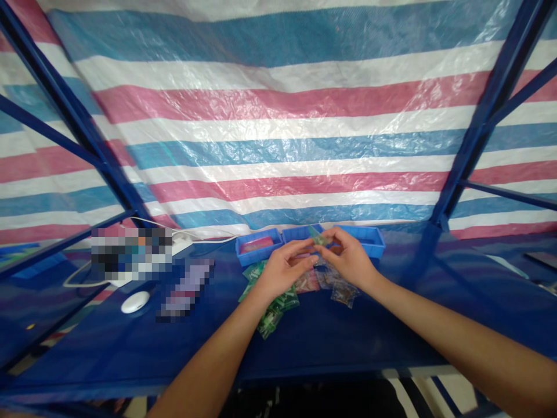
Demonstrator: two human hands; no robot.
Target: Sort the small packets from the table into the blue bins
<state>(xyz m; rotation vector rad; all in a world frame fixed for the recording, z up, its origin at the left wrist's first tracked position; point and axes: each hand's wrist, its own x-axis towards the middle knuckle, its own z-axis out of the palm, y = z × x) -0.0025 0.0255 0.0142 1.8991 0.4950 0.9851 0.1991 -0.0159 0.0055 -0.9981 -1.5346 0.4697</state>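
Observation:
Between finger and thumb of my right hand (346, 255) is a small green clear plastic bag (318, 237), raised above the table. My left hand (285, 267) reaches in beside it with fingers stretched out and the thumb apart. Its fingertips are close to the bag; whether they touch it I cannot tell. Under and beside my left hand lies a pile of green plastic bags (272, 316). Pinkish bags (308, 281) are partly covered by my hands. A clear bag with brownish contents (344, 294) rests below my right hand.
Along the table's back stand three blue bins: a left bin (239, 251) with something pink in it, a middle bin (289, 235) and a right bin (376, 247). Left on the blue table (348, 348) are a white rounded case (135, 302) and blurred-out items. Blue metal posts (467, 145) frame a striped sheet (278, 104).

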